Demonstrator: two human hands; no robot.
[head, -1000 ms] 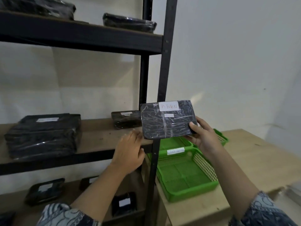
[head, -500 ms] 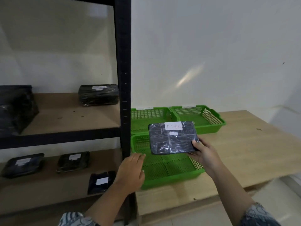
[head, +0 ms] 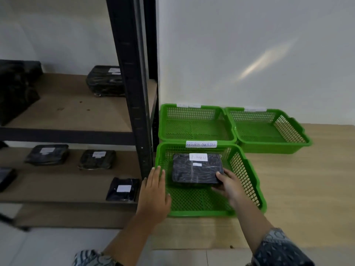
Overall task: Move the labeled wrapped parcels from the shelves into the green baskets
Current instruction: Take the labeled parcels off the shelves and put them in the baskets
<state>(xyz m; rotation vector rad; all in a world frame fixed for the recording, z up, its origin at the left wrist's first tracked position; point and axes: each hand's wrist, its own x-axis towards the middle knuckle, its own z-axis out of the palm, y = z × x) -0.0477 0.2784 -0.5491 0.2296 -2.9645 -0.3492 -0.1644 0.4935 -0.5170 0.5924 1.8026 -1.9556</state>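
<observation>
Right hand (head: 229,186) grips the labeled black wrapped parcel (head: 196,168) by its near right corner, inside the near green basket (head: 247,169). Left hand (head: 154,191) flat, fingers straight, at basket's left rim, holding nothing.

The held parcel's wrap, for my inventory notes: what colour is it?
The parcel is black with white labels, best seen in the head view.

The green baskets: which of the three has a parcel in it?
The nearest basket: the black wrapped parcel is within its walls, held by the right hand. The back left basket and back right basket show only bare mesh.
</observation>
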